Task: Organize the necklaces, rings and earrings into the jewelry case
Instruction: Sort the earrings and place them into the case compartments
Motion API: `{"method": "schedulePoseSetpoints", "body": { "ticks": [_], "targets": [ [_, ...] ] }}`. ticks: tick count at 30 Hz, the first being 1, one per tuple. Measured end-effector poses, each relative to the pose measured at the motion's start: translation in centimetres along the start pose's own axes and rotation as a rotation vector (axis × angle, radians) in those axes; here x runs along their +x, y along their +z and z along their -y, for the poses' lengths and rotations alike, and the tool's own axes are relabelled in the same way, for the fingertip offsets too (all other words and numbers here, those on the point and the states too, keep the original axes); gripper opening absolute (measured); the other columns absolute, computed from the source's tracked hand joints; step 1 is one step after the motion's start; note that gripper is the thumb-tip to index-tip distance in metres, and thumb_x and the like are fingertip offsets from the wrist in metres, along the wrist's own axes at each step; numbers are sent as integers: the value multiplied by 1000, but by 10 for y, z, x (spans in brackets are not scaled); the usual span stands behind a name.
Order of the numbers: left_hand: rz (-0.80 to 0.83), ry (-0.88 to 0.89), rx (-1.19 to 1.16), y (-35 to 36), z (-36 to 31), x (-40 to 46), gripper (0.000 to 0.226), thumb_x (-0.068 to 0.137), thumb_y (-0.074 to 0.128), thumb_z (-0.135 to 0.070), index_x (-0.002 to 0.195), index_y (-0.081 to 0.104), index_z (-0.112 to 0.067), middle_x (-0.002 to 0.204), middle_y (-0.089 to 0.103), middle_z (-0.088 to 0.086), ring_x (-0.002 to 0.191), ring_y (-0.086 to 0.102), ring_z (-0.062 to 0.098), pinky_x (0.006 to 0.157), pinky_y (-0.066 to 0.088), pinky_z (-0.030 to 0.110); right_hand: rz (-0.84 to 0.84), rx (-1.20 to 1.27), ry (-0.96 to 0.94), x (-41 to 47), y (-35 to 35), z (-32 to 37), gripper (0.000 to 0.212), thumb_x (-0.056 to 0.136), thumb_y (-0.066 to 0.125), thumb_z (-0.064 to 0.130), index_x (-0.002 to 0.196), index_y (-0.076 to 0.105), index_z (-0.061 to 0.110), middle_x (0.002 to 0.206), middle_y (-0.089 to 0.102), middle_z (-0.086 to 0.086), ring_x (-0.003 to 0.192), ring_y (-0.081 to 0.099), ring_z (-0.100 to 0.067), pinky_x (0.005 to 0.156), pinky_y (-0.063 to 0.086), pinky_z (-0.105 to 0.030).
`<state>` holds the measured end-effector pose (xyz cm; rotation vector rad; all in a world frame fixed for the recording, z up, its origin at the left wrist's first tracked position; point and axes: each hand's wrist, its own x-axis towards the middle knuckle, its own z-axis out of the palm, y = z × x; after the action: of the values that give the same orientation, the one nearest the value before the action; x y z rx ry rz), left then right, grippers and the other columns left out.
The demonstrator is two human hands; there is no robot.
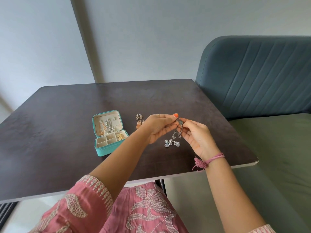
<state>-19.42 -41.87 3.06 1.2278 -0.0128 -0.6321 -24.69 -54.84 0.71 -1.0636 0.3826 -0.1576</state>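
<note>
A teal jewelry case lies open on the dark table. Gold and silver chains hang in its lid, and gold rings sit in a back compartment. My left hand and my right hand are raised above the table right of the case, both pinching a dark silver dangling earring between them. Its tassels hang down between my palms. White-stone silver earrings lie on the table just below my hands. Triangular earrings and an orange-gold earring lie beyond my left hand.
A blue padded headboard and a green bed surface lie to the right of the table. The table's near right corner is close to my right wrist. Grey walls stand behind.
</note>
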Motion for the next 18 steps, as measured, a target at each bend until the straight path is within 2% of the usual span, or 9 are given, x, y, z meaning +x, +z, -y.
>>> {"method": "schedulePoseSetpoints", "body": {
  "ticks": [4,7,12,15,18],
  "targets": [
    [21,30,21,-1,-2,-2,20,84,66,3,103,65,6,88,71,11,77,71,13,73,58,20,63,33,-4,1,-5,4,18,91,51,-3,100,67,-5,96,71,-16,88,69,-20,81,58,-28],
    [-4,76,110,-1,-5,-3,20,85,65,3,105,66,0,90,70,9,79,69,12,74,57,19,122,6,-35,0,-6,7,19,91,56,-1,106,66,-7,102,70,-19,94,68,-22,87,56,-30],
    [7,236,509,-3,-11,-9,22,90,64,-11,111,67,-12,81,64,-2,70,56,4,66,49,16,204,-299,-195,-1,-7,16,15,88,63,1,100,71,7,98,73,-9,94,69,-16,88,55,-28],
    [9,318,649,-4,-17,-14,20,92,62,-16,111,69,-15,80,58,4,71,50,13,68,47,23,240,-530,-328,0,-8,29,16,85,68,4,97,73,14,96,74,-3,94,70,-12,87,53,-23],
    [-40,401,703,-7,-25,-20,15,92,62,-19,104,70,-19,78,57,3,73,49,17,56,43,15,253,-641,-445,2,-6,39,16,83,72,6,93,74,18,96,75,3,92,70,-9,86,52,-19]
  ]
}}
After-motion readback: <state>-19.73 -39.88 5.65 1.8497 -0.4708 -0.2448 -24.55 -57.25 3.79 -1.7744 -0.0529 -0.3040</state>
